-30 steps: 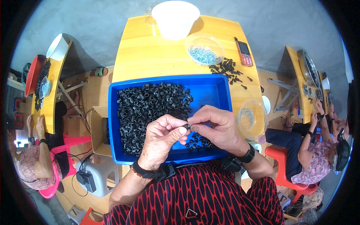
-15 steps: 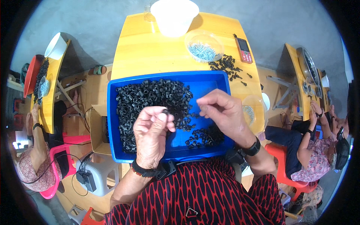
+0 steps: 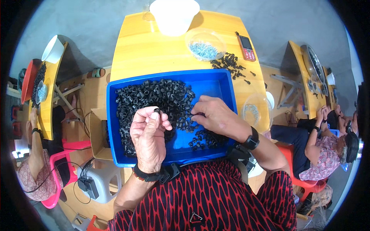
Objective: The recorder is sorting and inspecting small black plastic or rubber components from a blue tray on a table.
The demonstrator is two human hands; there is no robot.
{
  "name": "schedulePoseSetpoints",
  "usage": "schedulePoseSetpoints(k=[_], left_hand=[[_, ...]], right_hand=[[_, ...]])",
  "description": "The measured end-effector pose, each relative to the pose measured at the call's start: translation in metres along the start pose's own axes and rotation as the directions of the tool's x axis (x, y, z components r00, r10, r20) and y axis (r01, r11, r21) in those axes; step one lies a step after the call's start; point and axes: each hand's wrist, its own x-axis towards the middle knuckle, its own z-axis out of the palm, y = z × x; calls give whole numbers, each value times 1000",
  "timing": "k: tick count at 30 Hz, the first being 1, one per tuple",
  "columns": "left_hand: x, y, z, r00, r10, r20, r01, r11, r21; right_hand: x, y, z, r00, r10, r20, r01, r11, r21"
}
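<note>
Yellow worktop (image 3: 154, 50) carries the blue tray (image 3: 216, 82), my landmark. Inside the tray, a big heap of black rings (image 3: 154, 96) fills its far-left part. My right hand (image 3: 217, 117) sits over the tray's near-right side, fingers curled down into the loose pieces; I can't tell what they grip. My left hand (image 3: 148, 134), above the tray's near-left, pinches one small black ring (image 3: 157, 111) between thumb and forefinger. It's probably light and rubbery; best pinched across its rim.

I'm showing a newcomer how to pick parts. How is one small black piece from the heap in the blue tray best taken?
Probably from above, with a fingertip grip across the sides of a black piece lying loose at the heap's near edge. There the pieces are scattered on the blue tray floor, not interlocked. The left hand holds one just so, between thumb and forefinger.
</note>
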Motion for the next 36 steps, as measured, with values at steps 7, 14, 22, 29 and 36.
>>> schedulePoseSetpoints(k=[7, 14, 22, 29, 36], left_hand=[[0, 0, 0, 1000, -19, 3, 19, 1000, -14], [-3, 0, 0, 990, -135, 40, 133, 990, 53], [-2, 1, 13, 965, -219, 143, 196, 968, 159], [-2, 0, 10, 962, -237, 135, 229, 971, 70], [-1, 2, 13, 944, -275, 181, 271, 962, 48]], right_hand=[[2, -8, 2, 994, 66, 84, -59, 995, -87], [-16, -4, -12, 944, 254, -212, -156, 906, 394], [-6, -16, -5, 951, 239, -198, -81, 807, 584], [-4, -27, 3, 941, -98, -324, 193, 942, 275], [-7, -19, 5, 949, -2, -314, 176, 831, 527]])
